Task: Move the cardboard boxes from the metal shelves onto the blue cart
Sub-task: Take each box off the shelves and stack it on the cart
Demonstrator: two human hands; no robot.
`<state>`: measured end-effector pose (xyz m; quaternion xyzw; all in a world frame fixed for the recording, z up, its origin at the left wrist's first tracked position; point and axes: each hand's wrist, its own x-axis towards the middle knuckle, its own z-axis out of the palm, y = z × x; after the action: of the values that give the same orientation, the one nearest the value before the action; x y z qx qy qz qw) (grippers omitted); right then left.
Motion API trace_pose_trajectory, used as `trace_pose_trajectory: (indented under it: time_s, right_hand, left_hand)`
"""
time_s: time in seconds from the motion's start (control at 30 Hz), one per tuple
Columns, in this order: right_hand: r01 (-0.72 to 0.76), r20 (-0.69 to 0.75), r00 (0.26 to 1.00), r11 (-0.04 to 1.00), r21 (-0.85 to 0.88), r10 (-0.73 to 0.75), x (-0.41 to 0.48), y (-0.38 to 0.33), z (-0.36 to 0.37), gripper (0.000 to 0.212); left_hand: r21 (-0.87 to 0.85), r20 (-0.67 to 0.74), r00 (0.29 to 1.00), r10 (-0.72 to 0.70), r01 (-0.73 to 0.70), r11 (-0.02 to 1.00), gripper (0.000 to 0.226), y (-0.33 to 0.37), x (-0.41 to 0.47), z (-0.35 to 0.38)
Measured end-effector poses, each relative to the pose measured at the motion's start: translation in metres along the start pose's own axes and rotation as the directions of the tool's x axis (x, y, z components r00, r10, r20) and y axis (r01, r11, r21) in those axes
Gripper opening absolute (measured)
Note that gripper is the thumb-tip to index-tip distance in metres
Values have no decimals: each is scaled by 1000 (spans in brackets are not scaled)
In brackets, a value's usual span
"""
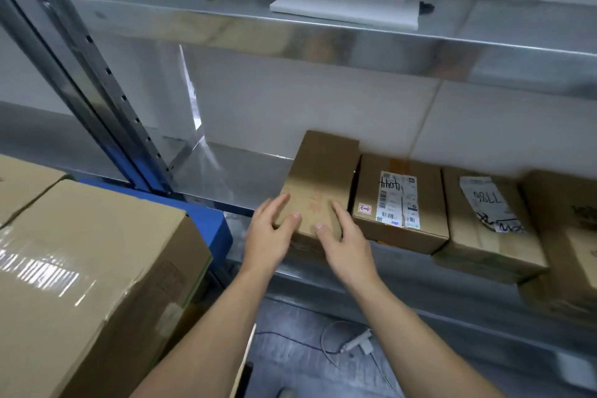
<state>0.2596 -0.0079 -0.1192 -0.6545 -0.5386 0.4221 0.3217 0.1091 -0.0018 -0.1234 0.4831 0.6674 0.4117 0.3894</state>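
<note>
Two hands rest on the near end of the leftmost cardboard box: left hand at 7 o'clock, right hand at 5 o'clock, fingers spread and flat, not clenched. The box sits on the lower metal shelf, touching a labelled box at 3 o'clock. A large box on the blue cart lies at 9 o'clock.

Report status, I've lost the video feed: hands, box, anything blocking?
Left hand and right hand open, fingers on leftmost box, not gripping yet. Box on metal shelf, close beside labelled box. Path to loaded blue cart open.
</note>
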Motion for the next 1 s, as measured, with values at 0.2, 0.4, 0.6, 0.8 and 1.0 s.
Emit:
trace_pose_trajectory:
  time_s: [0.2,0.4,0.6,0.8,1.0]
  right_hand:
    - [4,27,1000,1000,-8,-4,14,-2,10,70]
    - [55,37,998,997,45,-57,6,-2,2,70]
    - [163,128,977,985,52,-168,-16,1,-25,69]
    - [241,231,941,969,59,-249,-41,5,-60,80]
    - [414,229,869,898,152,-439,-75,4,-84,70]
  left_hand:
    - [-75,59,998,15,-11,997,47,-4,5,0]
    - [-116,2,1000,4,-4,993,48,7,-14,1]
    - [-151,-144,989,16,-38,988,43,28,-58,7]
    - [-196,-281,960,22,-80,977,39,51,-111,21]
    - [-174,-438,893,107,-202,964,42,66,-165,28]
